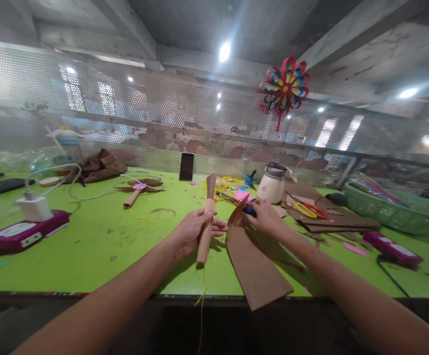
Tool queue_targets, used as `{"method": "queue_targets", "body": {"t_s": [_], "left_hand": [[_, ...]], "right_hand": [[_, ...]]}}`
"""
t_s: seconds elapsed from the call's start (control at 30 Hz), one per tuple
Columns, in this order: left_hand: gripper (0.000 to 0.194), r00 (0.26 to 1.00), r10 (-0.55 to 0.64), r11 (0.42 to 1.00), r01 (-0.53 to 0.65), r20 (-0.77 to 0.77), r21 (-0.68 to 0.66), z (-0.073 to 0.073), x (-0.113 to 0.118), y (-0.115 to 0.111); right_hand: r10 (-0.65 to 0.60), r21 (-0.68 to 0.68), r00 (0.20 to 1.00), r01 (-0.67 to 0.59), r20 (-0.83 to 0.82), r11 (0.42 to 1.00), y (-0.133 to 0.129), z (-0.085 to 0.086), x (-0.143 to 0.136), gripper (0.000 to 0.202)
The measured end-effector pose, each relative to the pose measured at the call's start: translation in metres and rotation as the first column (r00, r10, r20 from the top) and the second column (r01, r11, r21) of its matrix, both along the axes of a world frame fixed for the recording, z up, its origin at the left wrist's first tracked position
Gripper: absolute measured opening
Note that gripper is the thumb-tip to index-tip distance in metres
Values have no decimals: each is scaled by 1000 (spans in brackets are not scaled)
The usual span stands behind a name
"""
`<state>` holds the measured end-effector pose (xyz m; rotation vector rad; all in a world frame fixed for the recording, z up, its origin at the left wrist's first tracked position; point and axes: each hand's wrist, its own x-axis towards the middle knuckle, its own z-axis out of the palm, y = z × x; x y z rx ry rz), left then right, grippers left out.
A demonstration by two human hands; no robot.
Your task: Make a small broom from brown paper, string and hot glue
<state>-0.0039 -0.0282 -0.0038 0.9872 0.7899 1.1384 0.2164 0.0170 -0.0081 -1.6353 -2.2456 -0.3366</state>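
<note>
My left hand is wrapped round a rolled brown paper tube, with a flat brown strip standing out of its top and a yellow string hanging from its lower end. To the right, my right hand is closed on a small dark blue object, partly hidden by the fingers. A curved sheet of brown paper lies between my hands, its near corner past the table's front edge.
On the green table are purple power strips, a phone, a white jar, scissors, a green basket and a brown paper piece with a tube. A perforated screen stands behind.
</note>
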Motion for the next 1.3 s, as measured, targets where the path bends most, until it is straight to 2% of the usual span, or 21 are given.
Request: {"method": "queue_targets", "body": {"t_s": [0.13, 0.23, 0.33, 0.47, 0.57, 0.67, 0.77, 0.9, 1.1, 1.3], "left_hand": [[7, 996, -4, 1000, 4, 88, -9, 0, -1, -1], [6, 992, -16, 999, 20, 126, -35, -2, -2, 0], [3, 993, -18, 999, 22, 112, -36, -5, -3, 2], [3, 994, 21, 999, -16, 109, -45, -8, 0, 4], [3, 992, 71, 996, -65, 106, -55, -6, 1, 4], [3, 984, 146, 989, -143, 102, -42, -1, -4, 5], [5, 958, 248, 968, -250, 144, -5, 6, -15, 8], [6, 917, 340, 932, -358, 209, 53, 12, -26, 11], [3, 929, 280, 948, -308, 241, 84, 10, -23, 11], [4, 947, 270, 958, -283, 175, 49, 9, -23, 13]], "right_hand": [[124, 17, 992, -124, -34, 992, -14, -10, -24, 26], [244, -51, 970, -245, -15, 968, -27, -13, -39, 25], [355, -108, 935, -352, 13, 930, -44, -7, -44, 28], [412, -90, 911, -412, -24, 907, -78, 2, -47, 29], [385, -143, 923, -385, -28, 912, -100, 0, -50, 35], [332, -167, 943, -325, 15, 931, -108, -5, -51, 25], [266, -140, 962, -257, 55, 956, -102, -6, -49, 16], [245, -114, 967, -237, 65, 965, -87, -1, -47, 17], [185, -149, 972, -163, 144, 975, -68, -2, -62, 38], [76, -262, 954, 2, 289, 965, -62, 4, -85, 27]]}}
